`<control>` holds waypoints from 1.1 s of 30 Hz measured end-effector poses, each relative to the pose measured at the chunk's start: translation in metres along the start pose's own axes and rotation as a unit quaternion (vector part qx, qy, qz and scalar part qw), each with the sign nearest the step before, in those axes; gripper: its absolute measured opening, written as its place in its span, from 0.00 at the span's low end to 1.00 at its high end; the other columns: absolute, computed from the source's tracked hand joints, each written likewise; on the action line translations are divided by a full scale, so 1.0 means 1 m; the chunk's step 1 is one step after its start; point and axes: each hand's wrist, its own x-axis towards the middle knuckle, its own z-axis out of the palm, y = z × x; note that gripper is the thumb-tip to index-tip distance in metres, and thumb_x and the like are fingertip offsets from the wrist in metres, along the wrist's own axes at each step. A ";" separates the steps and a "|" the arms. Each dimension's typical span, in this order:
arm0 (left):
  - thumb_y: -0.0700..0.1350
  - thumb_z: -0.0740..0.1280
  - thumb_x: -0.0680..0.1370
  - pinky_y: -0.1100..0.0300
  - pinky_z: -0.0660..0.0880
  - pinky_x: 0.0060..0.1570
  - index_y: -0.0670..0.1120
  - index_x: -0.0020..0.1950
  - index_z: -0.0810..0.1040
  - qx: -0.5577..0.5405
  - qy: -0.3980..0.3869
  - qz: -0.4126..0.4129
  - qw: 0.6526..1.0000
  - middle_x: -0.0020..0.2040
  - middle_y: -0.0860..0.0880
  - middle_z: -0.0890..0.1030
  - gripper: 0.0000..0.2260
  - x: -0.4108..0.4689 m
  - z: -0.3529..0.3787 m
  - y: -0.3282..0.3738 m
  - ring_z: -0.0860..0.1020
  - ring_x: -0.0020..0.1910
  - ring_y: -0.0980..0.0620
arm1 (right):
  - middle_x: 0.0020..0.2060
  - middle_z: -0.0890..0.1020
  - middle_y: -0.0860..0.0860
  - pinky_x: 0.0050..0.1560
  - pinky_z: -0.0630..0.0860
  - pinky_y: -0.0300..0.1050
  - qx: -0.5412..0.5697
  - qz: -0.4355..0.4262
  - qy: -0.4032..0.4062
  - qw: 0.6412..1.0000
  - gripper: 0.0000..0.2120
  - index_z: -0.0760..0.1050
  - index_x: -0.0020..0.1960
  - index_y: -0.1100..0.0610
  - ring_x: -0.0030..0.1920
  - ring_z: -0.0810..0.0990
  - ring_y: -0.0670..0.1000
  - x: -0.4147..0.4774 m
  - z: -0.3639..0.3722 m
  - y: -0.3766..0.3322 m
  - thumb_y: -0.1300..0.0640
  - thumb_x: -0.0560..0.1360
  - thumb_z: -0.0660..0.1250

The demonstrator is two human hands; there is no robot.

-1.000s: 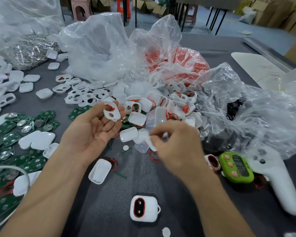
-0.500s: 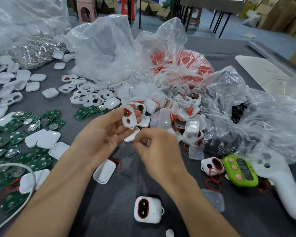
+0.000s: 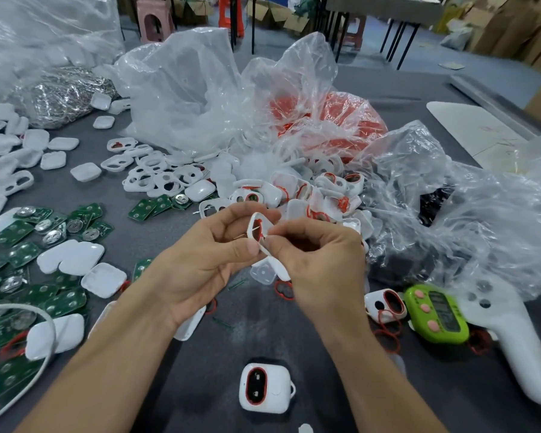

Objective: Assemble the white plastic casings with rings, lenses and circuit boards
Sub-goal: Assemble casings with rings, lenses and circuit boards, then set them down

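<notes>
Half the casing (image 3: 260,224) behind fingers (image 3: 295,234)

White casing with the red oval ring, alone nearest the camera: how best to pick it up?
Likely from above, pinching two opposite side walls: this white plastic casing lies flat, face up, on the grey table, sides unobstructed.

A green handheld gadget (image 3: 436,314) with pink buttons lies on the grey worktop (image 3: 210,367) just beside a white controller (image 3: 509,332); a pink stool (image 3: 154,20) stands on the floor beyond
</notes>
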 end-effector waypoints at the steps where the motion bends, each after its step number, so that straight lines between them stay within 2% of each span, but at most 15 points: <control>1: 0.29 0.67 0.69 0.49 0.77 0.64 0.41 0.61 0.78 0.004 0.002 0.004 1.000 0.63 0.42 0.83 0.21 0.000 0.000 -0.001 0.84 0.54 0.48 | 0.32 0.85 0.41 0.36 0.75 0.30 -0.008 -0.001 0.005 1.000 0.11 0.86 0.37 0.47 0.32 0.83 0.43 -0.001 0.000 0.000 0.62 0.68 0.80; 4: 0.28 0.67 0.68 0.47 0.75 0.65 0.41 0.61 0.78 -0.001 0.011 0.011 1.000 0.62 0.42 0.84 0.22 0.000 0.001 -0.002 0.84 0.54 0.47 | 0.31 0.84 0.41 0.33 0.76 0.34 -0.040 0.003 0.016 0.999 0.10 0.86 0.39 0.44 0.33 0.82 0.48 -0.001 -0.001 -0.001 0.59 0.69 0.81; 6: 0.29 0.67 0.68 0.45 0.74 0.66 0.41 0.62 0.77 -0.005 0.014 0.011 1.000 0.62 0.41 0.83 0.23 0.000 0.001 -0.001 0.83 0.56 0.46 | 0.32 0.85 0.37 0.35 0.78 0.36 -0.053 -0.002 0.011 0.999 0.08 0.87 0.42 0.45 0.34 0.82 0.47 -0.001 -0.001 -0.002 0.58 0.69 0.81; 9: 0.29 0.70 0.67 0.46 0.74 0.66 0.41 0.60 0.78 -0.004 0.003 0.010 1.000 0.62 0.41 0.84 0.22 -0.001 0.000 0.000 0.84 0.56 0.46 | 0.32 0.84 0.35 0.35 0.76 0.31 -0.059 -0.005 0.004 0.998 0.07 0.88 0.42 0.46 0.34 0.83 0.44 -0.001 -0.002 -0.002 0.58 0.69 0.81; 14: 0.25 0.70 0.69 0.50 0.76 0.64 0.39 0.61 0.78 0.018 -0.017 0.000 1.000 0.60 0.41 0.84 0.23 -0.001 -0.001 -0.003 0.84 0.54 0.46 | 0.33 0.86 0.42 0.37 0.79 0.36 -0.027 0.018 -0.015 0.999 0.12 0.85 0.38 0.45 0.34 0.84 0.45 0.003 -0.006 0.001 0.62 0.68 0.81; 16: 0.26 0.69 0.69 0.50 0.76 0.65 0.37 0.64 0.76 0.027 -0.023 -0.005 0.999 0.58 0.39 0.84 0.24 -0.001 0.000 -0.003 0.82 0.55 0.43 | 0.34 0.86 0.43 0.38 0.80 0.37 -0.017 0.022 -0.018 0.999 0.13 0.85 0.38 0.46 0.35 0.85 0.46 0.005 -0.007 0.003 0.64 0.67 0.81; 18: 0.28 0.74 0.66 0.50 0.76 0.65 0.36 0.65 0.76 0.031 -0.027 -0.008 0.999 0.59 0.39 0.84 0.27 -0.001 0.000 -0.003 0.81 0.56 0.42 | 0.34 0.86 0.43 0.39 0.79 0.35 -0.026 0.016 -0.018 0.999 0.12 0.86 0.39 0.47 0.35 0.85 0.44 0.004 -0.007 0.003 0.64 0.67 0.81; 20: 0.31 0.81 0.62 0.49 0.76 0.65 0.37 0.64 0.77 0.030 -0.034 -0.012 0.999 0.60 0.38 0.83 0.31 -0.002 0.000 -0.002 0.81 0.56 0.42 | 0.34 0.86 0.40 0.38 0.78 0.32 -0.048 0.002 -0.015 0.999 0.11 0.86 0.40 0.47 0.35 0.84 0.42 0.004 -0.007 0.004 0.62 0.68 0.82; 24: 0.30 0.72 0.67 0.50 0.76 0.65 0.38 0.62 0.78 0.047 -0.019 -0.007 0.999 0.60 0.40 0.84 0.24 -0.001 -0.001 -0.003 0.83 0.54 0.45 | 0.34 0.84 0.37 0.40 0.72 0.26 -0.139 -0.057 0.000 0.989 0.07 0.88 0.43 0.47 0.38 0.81 0.39 0.002 -0.007 0.004 0.57 0.69 0.82; 27: 0.29 0.69 0.69 0.52 0.78 0.62 0.40 0.61 0.79 0.054 -0.021 -0.007 0.998 0.57 0.42 0.85 0.21 -0.001 -0.002 -0.003 0.84 0.52 0.48 | 0.37 0.78 0.34 0.45 0.69 0.24 -0.195 -0.104 0.019 0.975 0.09 0.87 0.43 0.44 0.42 0.78 0.38 0.002 -0.008 0.003 0.57 0.67 0.82; 29: 0.28 0.69 0.68 0.54 0.79 0.59 0.43 0.58 0.83 0.060 -0.023 -0.011 0.998 0.53 0.43 0.86 0.20 -0.001 -0.003 -0.004 0.84 0.49 0.48 | 0.36 0.78 0.36 0.45 0.68 0.24 -0.205 -0.109 0.014 0.972 0.10 0.87 0.42 0.44 0.42 0.77 0.39 0.003 -0.009 0.004 0.57 0.66 0.82; 31: 0.29 0.71 0.67 0.56 0.80 0.56 0.43 0.56 0.85 0.066 -0.026 -0.015 0.997 0.51 0.42 0.86 0.20 0.000 -0.004 -0.005 0.84 0.47 0.48 | 0.34 0.79 0.38 0.43 0.68 0.27 -0.217 -0.122 0.005 0.969 0.09 0.86 0.40 0.46 0.40 0.76 0.41 0.003 -0.011 0.004 0.59 0.66 0.82; 33: 0.32 0.79 0.63 0.56 0.80 0.56 0.41 0.58 0.85 0.063 -0.039 -0.019 0.997 0.50 0.40 0.86 0.23 -0.001 -0.005 -0.005 0.85 0.47 0.47 | 0.34 0.81 0.40 0.42 0.70 0.30 -0.223 -0.139 0.003 0.965 0.10 0.85 0.39 0.47 0.39 0.75 0.42 0.003 -0.012 0.003 0.60 0.66 0.81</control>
